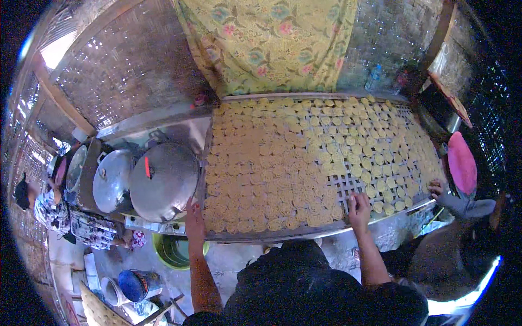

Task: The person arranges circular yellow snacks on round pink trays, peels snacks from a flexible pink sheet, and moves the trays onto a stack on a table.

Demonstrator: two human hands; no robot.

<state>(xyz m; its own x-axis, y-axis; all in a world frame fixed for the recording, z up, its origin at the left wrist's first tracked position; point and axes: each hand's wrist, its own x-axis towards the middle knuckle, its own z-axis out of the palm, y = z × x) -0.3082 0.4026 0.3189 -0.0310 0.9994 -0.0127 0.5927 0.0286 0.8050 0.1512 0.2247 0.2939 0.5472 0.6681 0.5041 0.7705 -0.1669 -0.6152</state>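
Note:
A wide woven lattice rack (342, 187) lies before me, covered with rows of flat round coils of noodle-like strands (261, 179), brownish at left and yellow at right. My left hand (194, 213) is at the rack's near left corner, beside a big grey domed lid (164, 182). Its fingers point forward, and I see nothing held in them. Over the rack's near edge is my right hand (359, 209), next to a bare patch of lattice. Its fingers are raised, slightly bent and a little apart, with nothing visible in them.
A second silvery lidded pot (112, 181) stands at the left. Below it are a green tub (163, 251) and a blue bucket (134, 284). One person (54, 212) is at the far left; another person's hand (436, 188) is at the rack's right edge, near a pink oval thing (462, 163).

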